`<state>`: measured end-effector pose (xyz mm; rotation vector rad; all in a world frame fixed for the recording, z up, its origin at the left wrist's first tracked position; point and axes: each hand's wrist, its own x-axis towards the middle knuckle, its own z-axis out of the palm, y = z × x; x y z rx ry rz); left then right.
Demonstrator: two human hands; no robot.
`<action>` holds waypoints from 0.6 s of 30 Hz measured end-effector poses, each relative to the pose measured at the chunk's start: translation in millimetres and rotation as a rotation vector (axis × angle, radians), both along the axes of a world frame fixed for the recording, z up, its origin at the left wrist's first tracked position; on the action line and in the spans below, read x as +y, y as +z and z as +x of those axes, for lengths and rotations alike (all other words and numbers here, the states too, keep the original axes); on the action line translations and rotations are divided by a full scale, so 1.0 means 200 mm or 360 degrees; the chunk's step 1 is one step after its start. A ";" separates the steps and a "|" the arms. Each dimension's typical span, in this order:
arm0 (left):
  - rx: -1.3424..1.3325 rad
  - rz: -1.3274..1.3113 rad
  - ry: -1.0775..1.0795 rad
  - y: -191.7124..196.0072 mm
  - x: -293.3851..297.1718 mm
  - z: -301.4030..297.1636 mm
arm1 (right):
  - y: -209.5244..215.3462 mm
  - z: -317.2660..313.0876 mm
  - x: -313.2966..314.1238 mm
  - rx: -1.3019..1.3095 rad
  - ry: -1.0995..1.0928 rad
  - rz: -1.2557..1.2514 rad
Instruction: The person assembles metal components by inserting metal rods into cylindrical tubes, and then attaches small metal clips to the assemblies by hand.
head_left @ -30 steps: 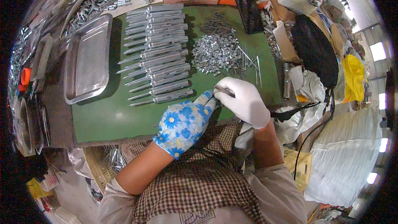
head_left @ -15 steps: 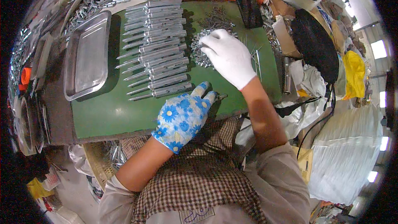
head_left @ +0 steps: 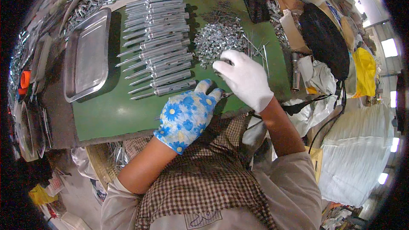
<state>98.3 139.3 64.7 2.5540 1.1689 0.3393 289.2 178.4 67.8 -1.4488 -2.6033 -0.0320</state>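
Note:
My left hand (head_left: 186,115), in a blue-flowered glove, is closed around a slim metal piece (head_left: 227,95). One end of it sticks out past the fingertips; the glove covers most of the rest. My right hand (head_left: 247,76), in a white glove, is just right of it with thumb and fingers curled together in a pinch. Whatever it may hold is too small or hidden to name. Beyond the right hand lies a heap of small silver metal parts (head_left: 217,38). Left of the heap, pointed metal rods with thicker sleeves (head_left: 164,49) lie in a long row.
All this lies on a green work mat (head_left: 106,121). An oblong metal tray (head_left: 87,55) sits at its left. Thin metal pins (head_left: 264,57) are scattered right of the heap, near a black mesh pouch (head_left: 252,1). A metal cylinder (head_left: 295,72) stands beyond the right edge.
My right hand has drawn back from the heap toward my left hand, uncovering the small parts. The left hand keeps its grip in nearly the same place.

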 end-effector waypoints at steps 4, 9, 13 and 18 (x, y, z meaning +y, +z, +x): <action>0.0133 -0.0078 0.0097 0.04 -0.03 -0.02 | 0.03 0.05 -0.06 0.0566 -0.0372 0.0028; 0.0130 -0.0003 0.0069 0.06 -0.05 -0.03 | 0.00 0.08 -0.17 0.0924 -0.0549 -0.0083; 0.0159 -0.0026 0.0121 0.05 -0.04 -0.03 | -0.03 0.03 -0.15 0.0819 -0.0470 0.0011; 0.0075 -0.0067 0.0134 0.05 -0.04 -0.03 | -0.04 0.02 -0.16 0.0664 -0.0440 0.0033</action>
